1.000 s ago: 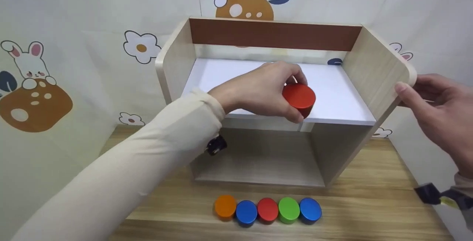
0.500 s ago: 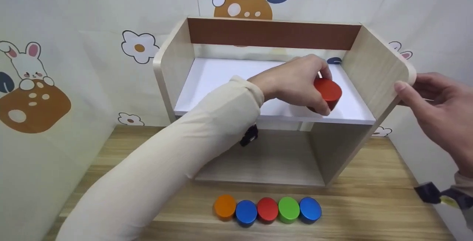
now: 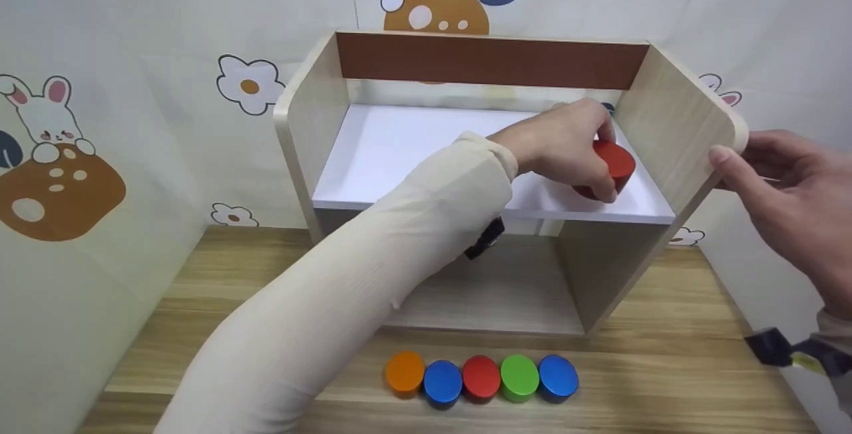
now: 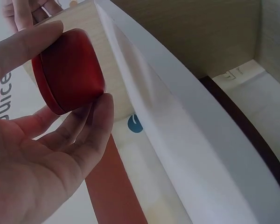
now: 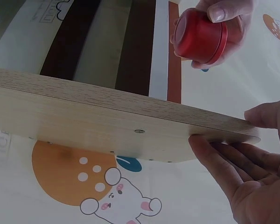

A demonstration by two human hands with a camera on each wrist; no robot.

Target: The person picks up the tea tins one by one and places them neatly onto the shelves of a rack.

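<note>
My left hand (image 3: 566,144) grips a round red tin (image 3: 616,164) by its sides, thumb toward me and fingers behind. The tin is over the right part of the white upper board (image 3: 386,148) of a small wooden shelf, near the right side panel (image 3: 692,121). The left wrist view shows the tin (image 4: 74,70) pinched between thumb and fingertips, close to the board's edge. At the panel's front upper corner, my right hand (image 3: 792,201) pinches the wood. The right wrist view has its thumb on one face and its fingers on the other.
Several round tins stand in a row on the wooden table (image 3: 665,301) before the shelf: orange (image 3: 405,373), blue (image 3: 442,381), red (image 3: 481,377), green (image 3: 520,377) and another blue (image 3: 558,377). A brown back rail (image 3: 492,60) spans the shelf top. Patterned walls enclose the table.
My left hand has carried the red tin rightward over the white board, toward the right side panel. My right hand keeps its hold on the panel, and the row of tins stays put.
</note>
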